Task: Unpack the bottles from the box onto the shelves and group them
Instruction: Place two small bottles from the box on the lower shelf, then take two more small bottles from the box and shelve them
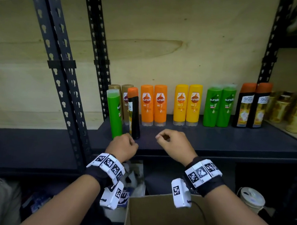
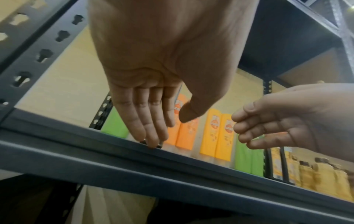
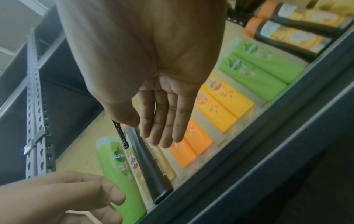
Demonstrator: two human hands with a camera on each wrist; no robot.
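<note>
both the left hand [image 1: 122,146] and right hand [image 1: 174,143] hang loose and empty; best slide the stray green plastic bottle [image 1: 114,113] and black orange-capped bottle [image 1: 134,112] right to their matching pairs, gripping low.

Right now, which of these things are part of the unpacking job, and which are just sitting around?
Part of the job:
- cardboard box
- shelf
- stray green bottle and black bottle at front left
- orange pair, yellow pair, green pair

Just sitting around:
- gold jars
- white tub

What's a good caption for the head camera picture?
Two empty hands, left and right, hover before a shelf of color-grouped bottles.
</note>
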